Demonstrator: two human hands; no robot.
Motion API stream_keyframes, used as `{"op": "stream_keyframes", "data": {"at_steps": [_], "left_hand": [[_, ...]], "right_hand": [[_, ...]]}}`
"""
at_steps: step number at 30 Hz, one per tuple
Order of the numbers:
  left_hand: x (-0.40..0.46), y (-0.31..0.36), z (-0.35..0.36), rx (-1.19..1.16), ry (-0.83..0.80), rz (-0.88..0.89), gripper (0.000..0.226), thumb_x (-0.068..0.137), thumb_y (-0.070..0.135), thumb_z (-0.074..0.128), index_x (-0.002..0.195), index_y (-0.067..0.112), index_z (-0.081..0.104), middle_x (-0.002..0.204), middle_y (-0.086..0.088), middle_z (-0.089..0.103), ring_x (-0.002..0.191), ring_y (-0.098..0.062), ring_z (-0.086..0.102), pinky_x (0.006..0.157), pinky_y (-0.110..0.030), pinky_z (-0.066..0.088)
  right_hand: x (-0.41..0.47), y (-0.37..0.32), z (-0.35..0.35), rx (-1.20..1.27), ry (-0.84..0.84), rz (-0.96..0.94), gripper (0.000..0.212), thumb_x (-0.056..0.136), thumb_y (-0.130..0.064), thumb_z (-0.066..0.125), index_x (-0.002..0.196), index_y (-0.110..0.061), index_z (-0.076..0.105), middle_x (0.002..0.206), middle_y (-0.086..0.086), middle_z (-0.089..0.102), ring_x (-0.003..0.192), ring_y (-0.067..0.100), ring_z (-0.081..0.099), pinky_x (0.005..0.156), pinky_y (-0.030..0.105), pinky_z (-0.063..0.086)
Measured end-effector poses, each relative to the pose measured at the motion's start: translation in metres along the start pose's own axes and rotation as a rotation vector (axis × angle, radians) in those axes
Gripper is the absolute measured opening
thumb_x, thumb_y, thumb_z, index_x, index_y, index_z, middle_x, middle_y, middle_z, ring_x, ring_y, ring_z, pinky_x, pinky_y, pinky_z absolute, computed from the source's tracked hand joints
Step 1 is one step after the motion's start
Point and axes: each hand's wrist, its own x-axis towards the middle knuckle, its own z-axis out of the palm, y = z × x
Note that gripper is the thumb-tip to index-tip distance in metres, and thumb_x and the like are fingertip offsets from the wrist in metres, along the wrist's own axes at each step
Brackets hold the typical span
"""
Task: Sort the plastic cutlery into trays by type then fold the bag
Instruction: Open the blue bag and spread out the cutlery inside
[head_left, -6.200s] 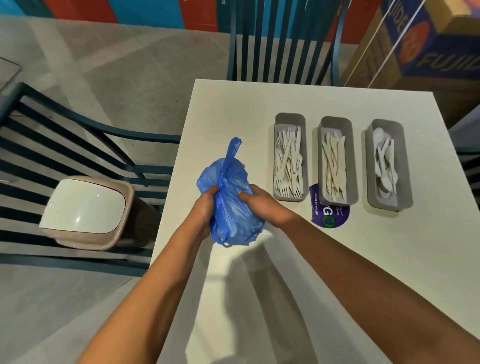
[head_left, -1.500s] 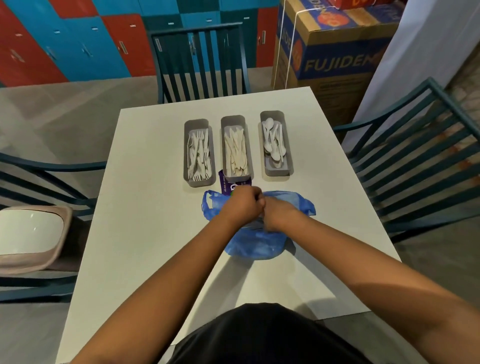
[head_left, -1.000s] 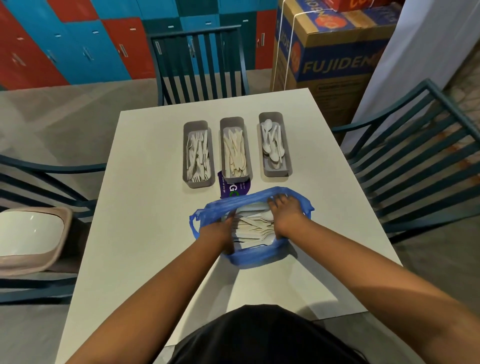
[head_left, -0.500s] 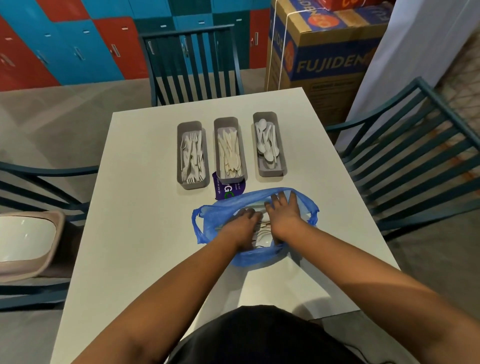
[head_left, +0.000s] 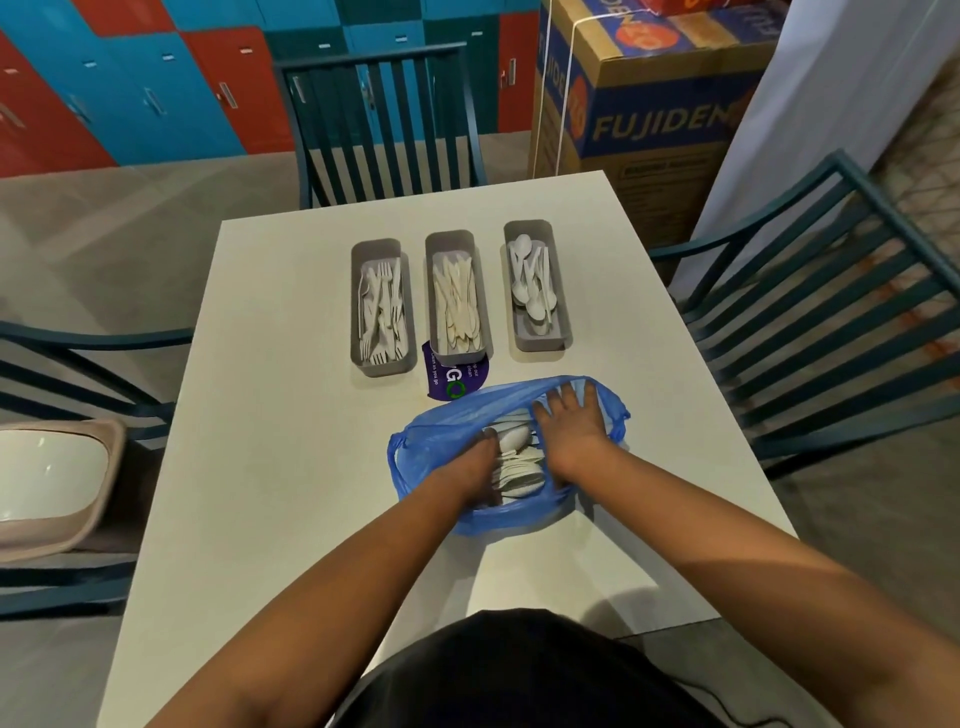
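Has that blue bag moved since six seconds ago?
Yes. The blue bag was held up off the table's left edge; now it lies open on the table, just in front of the trays.

I note blue plastic bag (head_left: 447, 431) lying on table, mouth spread wide, white cutlery (head_left: 517, 462) piled loose inside. Beyond it I see three grey trays side by side, long axes pointing away: left tray (head_left: 382, 364) holds forks, middle tray (head_left: 457, 356) knives, right tray (head_left: 537, 343) spoons. Trays apart from bag.
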Motion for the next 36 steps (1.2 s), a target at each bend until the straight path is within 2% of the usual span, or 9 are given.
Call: {"op": "stream_keyframes", "data": {"at_steps": [3,5,9,16,20,24,30,36], "left_hand": [[0.002,-0.003,-0.003,-0.045,-0.047,-0.029,0.061,0.090,0.016,0.060,0.140,0.006,0.026,0.145,-0.015,0.035,0.130,-0.028,0.038,0.106,-0.032,0.031],[0.004,-0.006,-0.003,-0.028,-0.059,-0.028,0.067,0.086,0.011,0.065,0.141,0.002,0.028,0.144,-0.018,0.038,0.130,-0.031,0.040,0.106,-0.034,0.033],[0.004,-0.009,-0.003,0.009,-0.015,0.041,0.059,0.075,0.022,0.075,0.126,0.015,0.044,0.131,-0.011,0.049,0.118,-0.027,0.047,0.102,-0.035,0.039],[0.009,-0.011,-0.005,0.075,-0.017,0.088,0.061,0.076,0.014,0.075,0.128,0.012,0.045,0.129,-0.013,0.053,0.118,-0.028,0.049,0.099,-0.034,0.039],[0.010,-0.009,-0.009,0.081,-0.027,0.095,0.049,0.080,0.016,0.071,0.125,0.010,0.052,0.126,-0.012,0.057,0.116,-0.027,0.052,0.098,-0.032,0.040],[0.010,-0.012,-0.011,0.067,-0.058,0.099,0.055,0.082,0.028,0.068,0.131,0.015,0.047,0.129,-0.010,0.056,0.119,-0.027,0.051,0.103,-0.036,0.039],[0.005,-0.015,-0.014,0.072,-0.052,0.138,0.045,0.090,0.021,0.058,0.132,0.013,0.042,0.131,-0.012,0.053,0.120,-0.027,0.049,0.102,-0.034,0.037],[0.006,-0.018,-0.012,-0.051,-0.073,0.091,0.049,0.087,0.021,0.063,0.132,0.015,0.045,0.131,-0.009,0.054,0.120,-0.027,0.050,0.107,-0.038,0.039]], "right_hand": [[0.002,0.000,0.001,0.001,0.005,0.002,0.108,0.081,-0.052,0.063,0.150,-0.013,-0.010,0.159,0.013,-0.008,0.146,0.033,-0.011,0.115,0.053,-0.008],[0.002,0.000,0.002,0.000,0.012,0.000,0.108,0.081,-0.053,0.063,0.150,-0.013,-0.010,0.159,0.013,-0.007,0.146,0.033,-0.010,0.115,0.053,-0.007],[0.003,0.000,0.002,0.023,0.037,-0.003,0.103,0.083,-0.049,0.062,0.150,-0.014,-0.007,0.159,0.012,-0.005,0.146,0.033,-0.009,0.115,0.053,-0.006],[0.006,-0.001,0.003,0.018,0.045,-0.008,0.103,0.083,-0.049,0.062,0.151,-0.015,-0.008,0.159,0.012,-0.007,0.146,0.033,-0.009,0.115,0.054,-0.005],[0.005,0.002,0.001,0.030,0.049,-0.013,0.108,0.080,-0.055,0.064,0.151,-0.014,-0.007,0.159,0.012,-0.006,0.146,0.033,-0.008,0.115,0.054,-0.004],[0.003,0.003,0.000,0.035,0.043,-0.017,0.110,0.078,-0.056,0.064,0.151,-0.013,-0.006,0.159,0.012,-0.004,0.146,0.033,-0.008,0.115,0.054,-0.004],[0.002,0.003,-0.004,0.040,0.047,-0.022,0.105,0.081,-0.051,0.064,0.151,-0.013,-0.004,0.159,0.012,-0.001,0.147,0.033,-0.005,0.115,0.054,-0.003],[0.001,0.007,-0.007,0.033,0.064,-0.026,0.105,0.080,-0.052,0.065,0.151,-0.013,-0.001,0.159,0.012,0.003,0.147,0.032,0.000,0.116,0.053,-0.001]]}}
